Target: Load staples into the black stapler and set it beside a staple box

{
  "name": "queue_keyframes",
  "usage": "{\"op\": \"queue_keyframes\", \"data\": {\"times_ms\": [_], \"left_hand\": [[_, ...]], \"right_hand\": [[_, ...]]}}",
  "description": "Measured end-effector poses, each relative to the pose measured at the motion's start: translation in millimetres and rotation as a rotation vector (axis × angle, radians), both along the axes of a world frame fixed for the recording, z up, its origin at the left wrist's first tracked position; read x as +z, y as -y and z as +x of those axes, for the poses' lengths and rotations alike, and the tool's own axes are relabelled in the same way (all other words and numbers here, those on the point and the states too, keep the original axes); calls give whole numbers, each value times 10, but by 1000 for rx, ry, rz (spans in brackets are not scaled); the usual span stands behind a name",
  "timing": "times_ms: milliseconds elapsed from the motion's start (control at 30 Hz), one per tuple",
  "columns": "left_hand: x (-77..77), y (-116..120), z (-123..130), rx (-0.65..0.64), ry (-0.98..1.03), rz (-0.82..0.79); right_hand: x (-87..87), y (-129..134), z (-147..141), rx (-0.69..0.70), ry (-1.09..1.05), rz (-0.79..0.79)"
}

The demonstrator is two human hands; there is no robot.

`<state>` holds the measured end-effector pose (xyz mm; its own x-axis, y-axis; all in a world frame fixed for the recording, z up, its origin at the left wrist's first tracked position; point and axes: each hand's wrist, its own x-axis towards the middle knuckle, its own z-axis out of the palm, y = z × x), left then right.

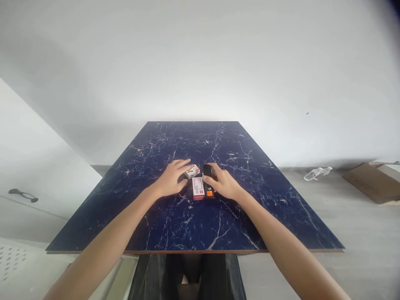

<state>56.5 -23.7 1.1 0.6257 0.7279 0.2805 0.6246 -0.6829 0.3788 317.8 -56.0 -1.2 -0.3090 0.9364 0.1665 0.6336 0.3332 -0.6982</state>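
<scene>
On the blue marbled table (175, 221), a red and white box (198, 188) lies between my hands. Just behind it a small white box (192, 171) sits at an angle, with my left hand (175, 177) around its left side, thumb and fingers on either side of it. A black object with an orange patch (209, 193) stretches along the right side of the red and white box. My right hand (222, 182) grips this black object from the right, its thumb near the top of the red and white box.
Two clear plastic bottles (317, 173) lie on the floor at the right, near a cardboard box (373, 182). A white wall rises behind the table. At the left is a white panel with a dark handle (23, 195). My legs are below the table's front edge.
</scene>
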Motion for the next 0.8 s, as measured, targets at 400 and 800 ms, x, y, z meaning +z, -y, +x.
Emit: {"op": "queue_keyframes", "data": {"times_ms": [400, 800], "left_hand": [[-32, 226, 43, 88, -131, -167], [146, 316, -48, 29, -83, -197]], "right_hand": [[30, 14, 10, 9, 15, -14], [96, 59, 31, 7, 28, -51]]}}
